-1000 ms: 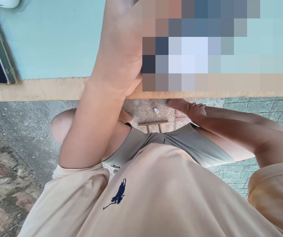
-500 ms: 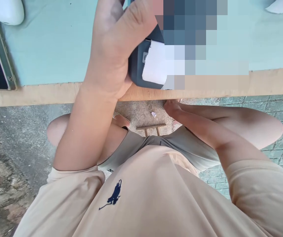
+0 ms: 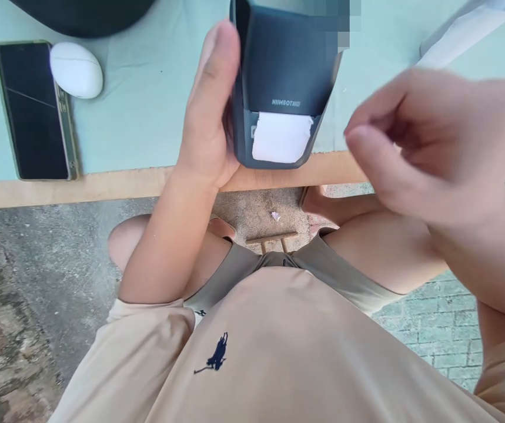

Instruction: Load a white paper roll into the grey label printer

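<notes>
NIIMBOT device (image 3: 283, 70), dark blue with pale lettering, held at the top centre of the frame, its lower end just over the wooden edge (image 3: 124, 182) of a table. A piece of white paper (image 3: 281, 138) with a ragged upper edge covers most of that lower end. The device has come out into plain sight, with only a blurred-out patch over its upper right corner, so its front and the paper can now be made out.

The person's left hand (image 3: 208, 117) grips the device from its left side, thumb up along the edge and the rest of the hand partly hidden behind. The right hand (image 3: 450, 141) has risen from down by the leg to the right of the frame, above the table edge. It is apart from the device, blurred, fingers curled, with thumb and forefinger tips nearly meeting; I cannot tell whether anything tiny is pinched there. With that hand up, both are now near the device.

Further out, a pale green cover (image 3: 133, 117) lies over the table. At upper left, a white rounded object (image 3: 78, 70) touches a dark-screened phone (image 3: 32, 117), below a large black curved object (image 3: 84, 14). A white, paper-like object (image 3: 464, 38) slants across the upper right. Below the table, a small white scrap (image 3: 276, 216) lies on the ground.
</notes>
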{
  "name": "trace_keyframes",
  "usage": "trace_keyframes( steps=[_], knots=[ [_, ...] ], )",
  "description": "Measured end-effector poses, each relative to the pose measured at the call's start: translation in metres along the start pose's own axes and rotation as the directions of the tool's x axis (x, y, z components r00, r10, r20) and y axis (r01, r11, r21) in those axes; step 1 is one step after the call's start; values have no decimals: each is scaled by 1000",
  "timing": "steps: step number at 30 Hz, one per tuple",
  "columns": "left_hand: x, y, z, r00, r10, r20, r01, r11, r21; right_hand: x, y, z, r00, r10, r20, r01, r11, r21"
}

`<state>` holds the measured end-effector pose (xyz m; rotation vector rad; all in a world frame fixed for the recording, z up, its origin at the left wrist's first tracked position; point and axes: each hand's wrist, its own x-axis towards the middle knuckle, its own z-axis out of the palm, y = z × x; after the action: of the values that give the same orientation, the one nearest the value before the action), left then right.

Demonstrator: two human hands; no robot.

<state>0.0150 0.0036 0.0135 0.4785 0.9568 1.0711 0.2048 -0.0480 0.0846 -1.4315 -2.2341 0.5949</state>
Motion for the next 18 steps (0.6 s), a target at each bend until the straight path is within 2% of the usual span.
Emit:
trace_keyframes(
  steps=[2, 4, 7, 9, 15, 18],
  knots=[
    [1, 2, 1, 999, 37, 24, -37, 999, 17, 12, 4, 2, 993, -19, -114, 20, 1000, 7],
    [1, 2, 0, 992, 108, 67, -111, 993, 34, 23, 5, 9, 987, -48, -154, 49, 999, 5],
    [0, 0, -3, 949, 269, 164, -280, 959, 50, 34, 7, 20, 993, -45, -105, 46, 999, 5],
    [1, -1, -5, 921, 334, 198, -351, 934, 58, 35, 10, 25, 994, -56, -94, 59, 998, 24],
    [6, -1, -9, 911, 340, 233, -378, 914, 146, 30, 22, 27, 998, -25, -57, 27, 999, 29],
    [7, 0, -10, 908, 332, 254, -371, 921, 123, 30, 22, 25, 998, -28, -48, 30, 999, 41]
  ],
)
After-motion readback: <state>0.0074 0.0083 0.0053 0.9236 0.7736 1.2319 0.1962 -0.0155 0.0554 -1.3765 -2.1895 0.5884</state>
